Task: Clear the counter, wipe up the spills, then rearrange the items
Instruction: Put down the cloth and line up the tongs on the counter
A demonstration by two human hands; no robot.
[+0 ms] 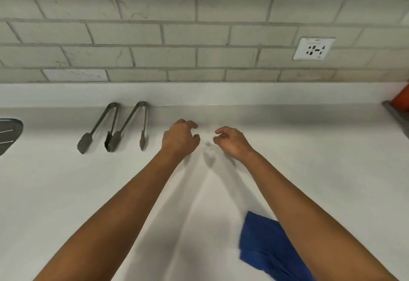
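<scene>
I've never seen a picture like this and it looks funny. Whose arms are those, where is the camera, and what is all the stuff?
The camera sits on a person's head and looks down, so you see their own two arms reaching out over a white counter. The left hand and the right hand hang close together above it with fingers loosely curled, and neither holds anything. To the left lie two pairs of metal tongs, side by side near the back. A blue cloth lies near the front, partly under the right arm. On the tiled wall is a white socket. Something orange peeks in at the right edge; I cannot tell what it is.
</scene>
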